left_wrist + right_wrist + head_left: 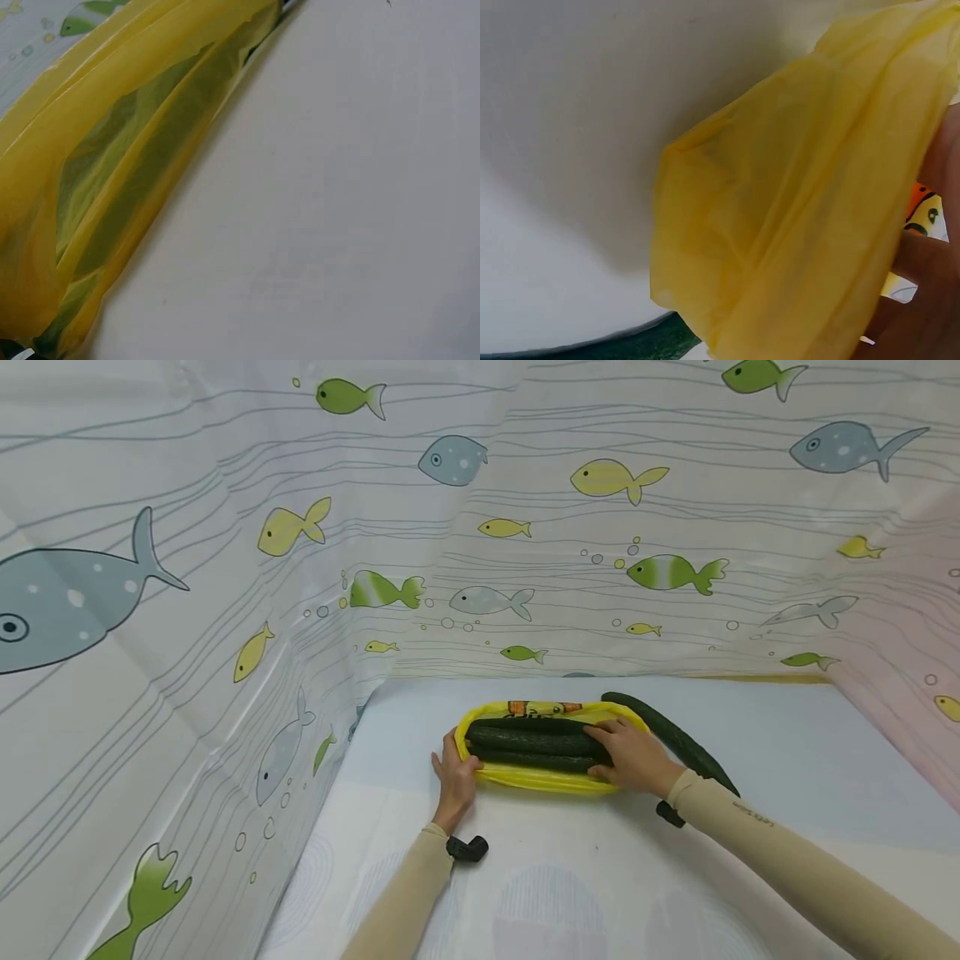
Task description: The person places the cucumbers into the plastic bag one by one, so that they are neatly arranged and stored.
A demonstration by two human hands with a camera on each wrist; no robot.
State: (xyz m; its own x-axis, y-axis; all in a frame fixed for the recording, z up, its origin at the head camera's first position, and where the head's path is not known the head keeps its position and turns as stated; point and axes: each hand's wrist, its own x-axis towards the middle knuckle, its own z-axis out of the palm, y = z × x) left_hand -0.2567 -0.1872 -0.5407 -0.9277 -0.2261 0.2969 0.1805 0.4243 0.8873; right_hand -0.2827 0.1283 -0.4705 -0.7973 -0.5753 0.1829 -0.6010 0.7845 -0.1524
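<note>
A yellow plastic bag (543,779) lies open-mouthed on the table, its rim spread round several long dark green cucumbers (532,741) lying side by side. My left hand (456,775) holds the bag's left end, thumb over the rim. At the right end my right hand (633,756) reaches inside the rim, fingers and thumb about the cucumbers' ends. Through the bag's thin side (142,165), a dark green shape shows in the left wrist view. Yellow film (780,210) covers much of the right wrist view, with the right hand's fingers (922,259) behind it.
One loose cucumber (671,735) lies slantwise on the white table (525,868), behind and right of the bag, close to the right wrist. Fish-patterned sheeting (510,560) stands along the table's back and left side. Each wrist wears a small black camera (467,849).
</note>
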